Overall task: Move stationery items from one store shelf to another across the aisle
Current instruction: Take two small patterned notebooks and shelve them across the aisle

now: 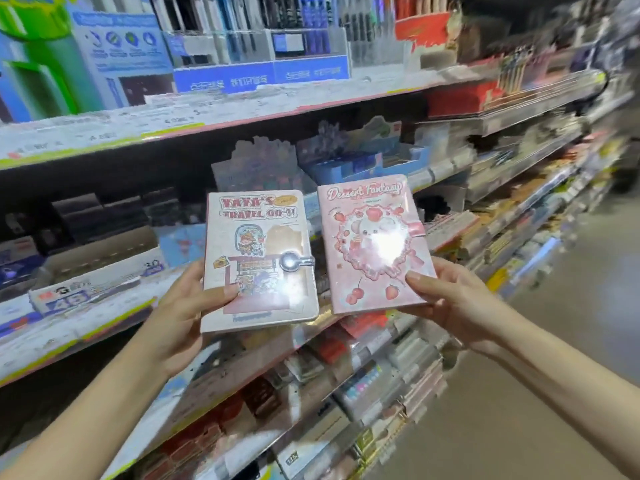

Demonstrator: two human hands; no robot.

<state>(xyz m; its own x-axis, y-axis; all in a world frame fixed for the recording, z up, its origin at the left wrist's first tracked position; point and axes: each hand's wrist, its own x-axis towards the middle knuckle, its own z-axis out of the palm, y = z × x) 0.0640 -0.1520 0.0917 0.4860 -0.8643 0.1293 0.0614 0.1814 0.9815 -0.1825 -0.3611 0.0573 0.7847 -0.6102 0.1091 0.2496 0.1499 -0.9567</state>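
My left hand (183, 313) grips a cream notebook (258, 261) printed "Yaya's Travel Go" with a silver clasp, thumb on its lower left cover. My right hand (450, 299) holds a pink "Dessert Fantasy" notebook (374, 244) by its lower right corner, thumb on the front. Both notebooks are upright, side by side and slightly apart, held in the air in front of the store shelves. Glare covers the middle of the pink cover.
Long shelves (138, 133) run from left to far right, packed with pen display boxes (225, 74) on top, cartons (90, 275) at mid height and wrapped notebooks (381, 375) below. The aisle floor (519, 410) lies at the lower right.
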